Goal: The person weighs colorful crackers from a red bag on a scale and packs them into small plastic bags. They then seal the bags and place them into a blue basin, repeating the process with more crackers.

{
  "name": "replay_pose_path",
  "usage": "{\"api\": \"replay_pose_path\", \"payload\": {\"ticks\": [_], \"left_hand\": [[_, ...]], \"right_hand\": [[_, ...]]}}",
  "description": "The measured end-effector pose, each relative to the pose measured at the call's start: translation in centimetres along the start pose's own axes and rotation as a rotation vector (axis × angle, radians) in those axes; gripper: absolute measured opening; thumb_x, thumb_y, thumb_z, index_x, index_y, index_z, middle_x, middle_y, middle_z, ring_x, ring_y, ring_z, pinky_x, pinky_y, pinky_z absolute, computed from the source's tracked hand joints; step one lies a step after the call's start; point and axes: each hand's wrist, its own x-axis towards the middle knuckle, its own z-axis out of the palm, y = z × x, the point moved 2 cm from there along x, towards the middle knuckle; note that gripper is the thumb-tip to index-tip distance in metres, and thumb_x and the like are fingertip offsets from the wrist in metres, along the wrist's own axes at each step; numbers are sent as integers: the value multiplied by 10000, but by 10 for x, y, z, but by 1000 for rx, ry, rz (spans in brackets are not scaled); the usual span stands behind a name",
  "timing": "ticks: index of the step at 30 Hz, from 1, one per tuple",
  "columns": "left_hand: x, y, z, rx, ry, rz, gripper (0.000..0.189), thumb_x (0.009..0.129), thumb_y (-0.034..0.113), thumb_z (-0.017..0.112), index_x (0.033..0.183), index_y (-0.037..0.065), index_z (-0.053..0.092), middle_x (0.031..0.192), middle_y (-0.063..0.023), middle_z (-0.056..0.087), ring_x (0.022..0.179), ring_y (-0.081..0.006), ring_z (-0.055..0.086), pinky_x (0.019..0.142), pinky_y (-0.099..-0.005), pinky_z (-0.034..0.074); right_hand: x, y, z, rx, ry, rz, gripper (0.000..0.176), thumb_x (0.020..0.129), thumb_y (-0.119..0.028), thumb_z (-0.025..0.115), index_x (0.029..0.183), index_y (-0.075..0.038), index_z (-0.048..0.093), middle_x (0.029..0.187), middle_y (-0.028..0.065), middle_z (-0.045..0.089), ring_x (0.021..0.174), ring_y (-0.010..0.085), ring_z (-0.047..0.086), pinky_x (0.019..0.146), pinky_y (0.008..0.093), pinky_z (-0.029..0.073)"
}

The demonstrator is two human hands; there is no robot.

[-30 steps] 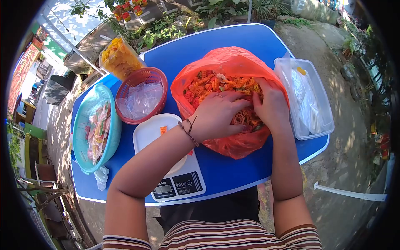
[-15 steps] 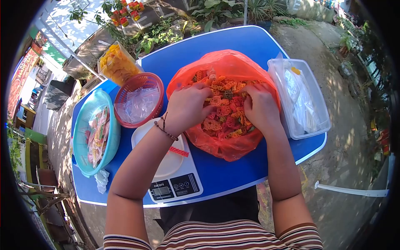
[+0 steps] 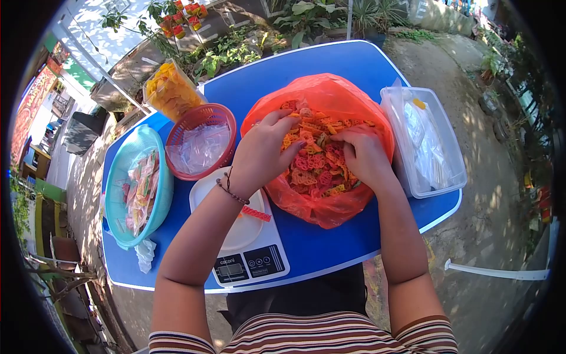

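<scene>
An orange-red plastic bag [image 3: 321, 218] stands wide open on the blue table, full of crackers [image 3: 315, 162] in red, orange and a few green pieces, many wheel-shaped. My left hand [image 3: 264, 150] reaches over the bag's left side, thumb apart from the fingers, its fingertips at the crackers. On the right side my right hand [image 3: 367, 156] touches the crackers, fingers bent and thumb separated from them; some fingertips are hidden. Below my left wrist sits a white kitchen scale [image 3: 274, 236] with a white plate [image 3: 236, 233] on it. A red ridged strip [image 3: 256, 213] lies on the plate.
On the left of the blue table [image 3: 318, 259] stand a turquoise basket [image 3: 168, 194] of filled packets, a red basket [image 3: 232, 133] of clear plastic bags and a container of yellow chips [image 3: 171, 91]. A clear box [image 3: 451, 159] with plastic bags stands right. Crumpled plastic [image 3: 145, 255] lies near the front-left edge.
My right hand has shifted slightly left over the crackers, its fingertips nearer the middle. My left hand's fingers have spread a little at the bag's left side.
</scene>
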Motion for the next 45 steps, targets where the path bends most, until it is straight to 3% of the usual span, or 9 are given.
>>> {"api": "replay_pose_path", "payload": {"ticks": [7,10,16,20,22,30,34,37,45], "left_hand": [[-8,4,-8,-25,78,-15,427,863,191,768,1237,20,651,1310,-184,610,1118,-346,655,923,-409,547],[-7,17,-15,-270,50,-106,389,906,190,749,1239,14,652,1191,-134,665,1018,-241,687,867,-341,557],[-16,8,3,-885,-159,-289,281,1009,188,656,1196,-21,665,958,-15,704,891,-75,657,794,-246,542],[-28,5,-6,-1038,-128,-350,273,1024,199,636,1169,-28,681,953,0,704,883,-45,637,777,-222,528],[-42,3,-19,-868,-183,-414,268,1020,193,643,1159,-33,680,950,-2,702,877,-38,632,770,-214,523],[-111,-15,-73,-512,-155,-507,210,926,98,733,1075,-47,700,826,-22,711,748,-38,642,671,-210,516],[-125,-18,-86,-358,-131,-543,245,895,119,765,1074,-38,709,760,-68,718,693,-70,679,654,-221,528],[-128,-21,-90,-226,-90,-528,254,883,143,772,1063,-28,717,784,-99,728,665,-121,688,649,-249,539],[-132,-17,-79,-60,-47,-318,216,830,152,785,1023,64,747,935,-93,675,812,-232,676,727,-349,538]], "right_hand": [[2,-11,-8,284,184,58,150,850,72,678,964,-8,734,984,116,741,888,239,738,803,309,571],[2,-23,-4,892,157,205,129,877,91,690,989,28,706,975,93,737,934,155,724,850,271,574],[-6,-37,-2,964,-103,179,59,903,80,688,944,39,676,949,74,720,947,106,694,858,263,581],[-3,-37,-5,596,101,-49,115,842,56,730,938,15,683,915,92,713,883,204,719,794,310,582],[-3,-43,-3,249,235,-301,162,799,24,754,946,-4,693,923,96,709,852,254,710,773,344,567],[-37,-134,32,180,15,-728,253,724,-140,753,953,-65,674,953,43,654,882,210,629,761,368,497],[-44,-136,40,150,-133,-785,254,713,-129,700,932,-30,617,870,65,550,817,230,605,727,342,522],[-48,-131,53,199,-176,-768,292,663,-11,706,954,-10,678,972,92,635,846,254,641,754,372,555],[-40,-131,44,207,-71,-746,281,745,-61,696,1022,-22,720,1086,72,665,961,236,607,833,359,516]]}}
